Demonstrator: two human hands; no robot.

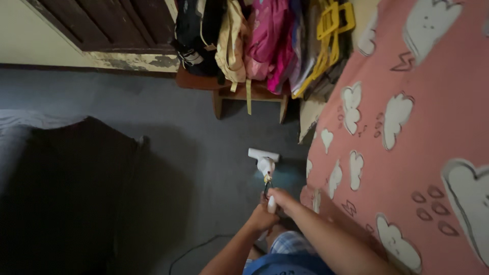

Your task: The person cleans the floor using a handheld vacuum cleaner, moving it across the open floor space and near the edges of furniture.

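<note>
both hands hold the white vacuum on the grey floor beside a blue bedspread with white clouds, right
Not quite: the bedspread is pink, not blue, as the head view shows. Both the left hand and right hand do hold the white vacuum on the grey floor.

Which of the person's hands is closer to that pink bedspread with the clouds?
Right. The right hand grips the white vacuum handle just beside the pink bedspread; the left hand grips lower, farther away.

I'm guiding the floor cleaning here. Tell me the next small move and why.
Probably push the white vacuum head forward along the edge of the pink bed cover. Both the left hand and right hand grip the handle, the head sits on grey floor beside the bed, and bare floor lies ahead.
</note>
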